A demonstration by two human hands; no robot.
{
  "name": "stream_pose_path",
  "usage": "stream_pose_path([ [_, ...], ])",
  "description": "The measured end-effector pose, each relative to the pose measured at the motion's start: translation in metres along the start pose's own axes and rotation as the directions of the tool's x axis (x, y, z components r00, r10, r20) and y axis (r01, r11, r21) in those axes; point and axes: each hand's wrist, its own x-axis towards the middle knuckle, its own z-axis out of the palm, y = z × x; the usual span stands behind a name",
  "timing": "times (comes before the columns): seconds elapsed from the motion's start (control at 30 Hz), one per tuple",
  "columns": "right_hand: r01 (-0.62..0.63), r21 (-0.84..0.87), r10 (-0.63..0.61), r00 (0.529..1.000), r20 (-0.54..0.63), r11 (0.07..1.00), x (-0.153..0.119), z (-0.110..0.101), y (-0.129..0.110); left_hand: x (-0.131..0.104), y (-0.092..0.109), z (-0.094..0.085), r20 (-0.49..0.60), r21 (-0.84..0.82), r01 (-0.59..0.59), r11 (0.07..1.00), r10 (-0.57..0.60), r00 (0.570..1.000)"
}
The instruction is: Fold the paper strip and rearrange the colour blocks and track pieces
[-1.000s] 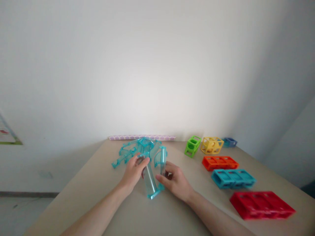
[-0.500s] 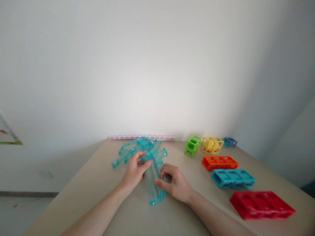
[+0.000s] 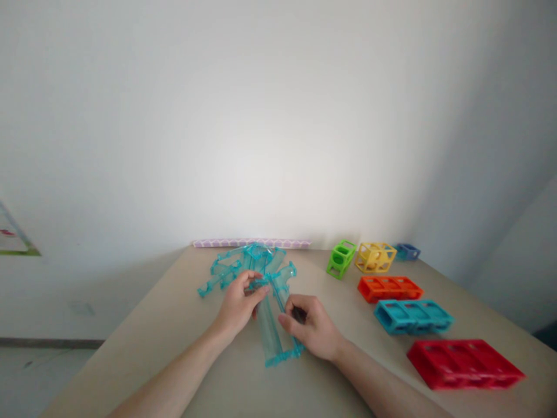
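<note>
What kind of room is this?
Probably a playroom or plain test room: a bare white wall, a beige table, clear teal track pieces and bright frame blocks.

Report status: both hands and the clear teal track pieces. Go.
Left hand pinching the far end of a straight teal track piece. Right hand gripping a second piece beside it. Loose teal pile just beyond; coloured blocks off right.

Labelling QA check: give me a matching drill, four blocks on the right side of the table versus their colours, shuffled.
Things:
1. Cube frame nearest the clear track pieces
2. Cube frame next to it
3. Long block nearest the camera
4. Long block in the middle of the row

Colours:
A. red
B. teal
C. green
D. yellow

Pairs: 1-C, 2-D, 3-A, 4-B
</note>
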Motion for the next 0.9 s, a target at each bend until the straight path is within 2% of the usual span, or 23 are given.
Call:
stream_pose_path([
  [0.67, -0.039, 0.051, 0.037, 0.998, 0.05, 0.998, -0.001, 0.001, -0.004, 0.0, -0.002, 0.002, 0.009, 0.026, 0.015, 1.0, -0.015, 1.0],
  [0.9, -0.073, 0.037, 0.072, 0.997, 0.017, 0.997, -0.003, 0.006, -0.011, 0.0, -0.001, 0.002, 0.01, -0.012, 0.01, 1.0, -0.01, 1.0],
])
